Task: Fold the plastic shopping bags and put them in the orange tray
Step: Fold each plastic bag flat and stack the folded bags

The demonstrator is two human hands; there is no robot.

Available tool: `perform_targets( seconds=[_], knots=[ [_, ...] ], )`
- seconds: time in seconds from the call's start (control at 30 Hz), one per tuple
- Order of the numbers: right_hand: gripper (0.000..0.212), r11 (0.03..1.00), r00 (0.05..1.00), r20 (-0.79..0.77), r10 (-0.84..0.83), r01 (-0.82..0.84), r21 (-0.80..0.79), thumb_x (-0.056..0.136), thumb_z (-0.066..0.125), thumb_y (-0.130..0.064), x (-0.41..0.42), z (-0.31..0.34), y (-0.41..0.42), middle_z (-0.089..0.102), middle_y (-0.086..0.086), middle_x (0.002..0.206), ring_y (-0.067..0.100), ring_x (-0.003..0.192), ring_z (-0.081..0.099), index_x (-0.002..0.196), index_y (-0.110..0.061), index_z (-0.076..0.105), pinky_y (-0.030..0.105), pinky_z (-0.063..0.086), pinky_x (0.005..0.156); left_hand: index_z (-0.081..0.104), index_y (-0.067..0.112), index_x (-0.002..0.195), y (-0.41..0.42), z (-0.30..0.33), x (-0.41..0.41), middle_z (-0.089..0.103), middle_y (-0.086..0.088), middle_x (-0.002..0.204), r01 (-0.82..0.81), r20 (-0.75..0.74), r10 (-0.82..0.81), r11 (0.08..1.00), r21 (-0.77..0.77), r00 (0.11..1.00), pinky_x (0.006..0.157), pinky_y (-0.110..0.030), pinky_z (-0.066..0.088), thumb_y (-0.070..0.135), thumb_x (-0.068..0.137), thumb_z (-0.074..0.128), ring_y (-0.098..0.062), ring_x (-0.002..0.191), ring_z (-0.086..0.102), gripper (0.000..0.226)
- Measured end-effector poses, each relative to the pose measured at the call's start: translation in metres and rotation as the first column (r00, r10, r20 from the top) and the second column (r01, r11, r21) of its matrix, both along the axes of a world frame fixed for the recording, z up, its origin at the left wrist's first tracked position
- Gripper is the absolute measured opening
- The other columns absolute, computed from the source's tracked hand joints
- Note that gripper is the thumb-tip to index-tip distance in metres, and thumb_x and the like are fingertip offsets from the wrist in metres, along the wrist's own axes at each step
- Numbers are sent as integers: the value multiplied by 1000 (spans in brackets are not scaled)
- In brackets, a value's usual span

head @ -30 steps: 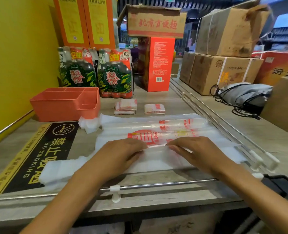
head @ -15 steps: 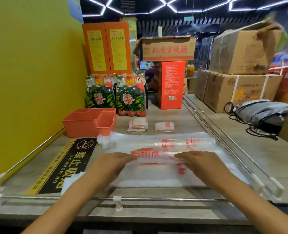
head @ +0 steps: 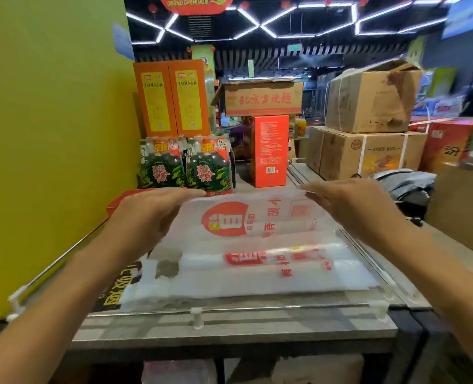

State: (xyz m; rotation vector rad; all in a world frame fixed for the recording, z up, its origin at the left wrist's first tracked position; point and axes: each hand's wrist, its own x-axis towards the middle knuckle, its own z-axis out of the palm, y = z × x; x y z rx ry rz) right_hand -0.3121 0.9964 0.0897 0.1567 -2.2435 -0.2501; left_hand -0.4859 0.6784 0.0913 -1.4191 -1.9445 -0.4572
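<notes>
Holding up the far edge of a plastic bag (head: pixel 257 239), both hands work above the middle of the counter (head: pixel 229 331). The left hand (head: pixel 146 214) has that edge at its left end and the right hand (head: pixel 351 206) has it at the right end; the fingers of each are bent over the film and look to be pinching it, though motion blur hides the exact grip. The bag is clear white with red printing. Its raised part slopes up and away from the viewer, showing a red round logo, while its near part lies flat on the counter close to the near edge, with a second red-printed band along it.

The orange tray (head: pixel 116 202) sits toward the counter's far left, almost wholly hidden behind the left hand, so only a corner shows. A black and yellow no-smoking sign (head: pixel 116 289) lies on the counter by the near left corner, partly under the bag. Along the far edge stand two packs of green bottles (head: pixel 185 164), with two tall orange boxes (head: pixel 171 98) behind them and an upright red box (head: pixel 270 151) to their right. Stacked cardboard boxes (head: pixel 368 128) rise beyond the counter's right side, with a grey bag (head: pixel 407 184) in front of them.
</notes>
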Motion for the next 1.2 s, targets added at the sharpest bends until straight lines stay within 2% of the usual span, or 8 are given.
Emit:
perform_targets(
  seconds=[0.13, 0.4, 0.57, 0.73, 0.9, 1.0, 1.07, 1.2],
  knots=[
    [33, 996, 990, -131, 58, -49, 75, 97, 52, -30, 24, 36, -5, 78, 7, 85, 28, 58, 72, 112, -12, 75, 30, 53, 51, 67, 19, 129, -9, 34, 17, 76, -8, 107, -14, -61, 14, 1000, 1, 998, 60, -20, 43, 7, 91, 56, -18, 68, 67, 41],
    [32, 997, 989, -148, 24, -12, 77, 100, 52, -30, 22, 63, 8, 77, 9, 82, 30, 56, 70, 116, -12, 74, 24, 44, 54, 65, 17, 132, -2, 69, -7, 75, -13, 110, -7, -119, 9, 1000, 14, 993, 63, -31, 50, 3, 94, 59, -30, 84, 72, 41],
    [27, 1000, 998, -69, -11, 12, 13, 95, 62, -21, -16, 37, 33, 77, 5, 80, 27, 55, 70, 119, -16, 73, 27, 50, 50, 64, 24, 132, 28, 50, -56, 75, -9, 95, -74, -8, 73, 996, -44, 997, 57, -22, 38, -1, 92, 64, -16, 70, 59, 47],
    [35, 996, 1000, 4, -24, 24, -91, 93, 62, -18, -53, -8, 58, 78, 5, 99, 30, 71, 74, 127, -24, 69, 30, 53, 54, 62, 31, 133, 54, 13, -89, 74, -1, 112, -73, 145, 87, 992, -99, 986, 68, -28, 50, -2, 89, 65, -17, 90, 66, 55],
    [67, 985, 983, 169, -69, 94, -144, 79, 72, 11, -81, -77, 77, 68, 1, 130, 25, 104, 72, 135, -26, 63, 38, 59, 81, 54, 36, 142, 70, -57, -118, 60, 9, 141, -83, 203, 134, 967, -241, 970, 93, -26, 50, -10, 89, 59, -15, 121, 60, 70],
    [59, 967, 838, 544, -36, 166, -192, 99, 58, -11, -94, -127, 94, 44, -7, 155, 18, 137, 49, 150, -36, 42, 39, 42, 114, 39, 38, 151, 78, -106, -133, 41, 10, 157, -100, 280, 255, 877, -470, 925, 112, -32, 42, -3, 97, 49, -14, 139, 45, 69],
    [54, 949, 692, 721, 6, 224, -223, 104, 37, -54, -102, -150, 102, 31, -4, 163, 19, 149, 31, 155, -38, 25, 40, 26, 123, 24, 35, 158, 82, -127, -134, 21, 9, 166, -34, 341, 314, 779, -626, 886, 122, -34, 22, 21, 107, 43, -13, 151, 23, 56],
    [102, 917, 599, 797, 83, 268, -297, 77, 4, -94, -103, -159, 100, 16, -11, 166, 10, 154, 8, 158, -35, 21, 37, 8, 126, 13, 39, 159, 83, -144, -133, 4, 19, 166, 31, 375, 304, 740, -672, 876, 126, -36, 6, 71, 94, 19, -1, 152, -2, 73]
  ],
)
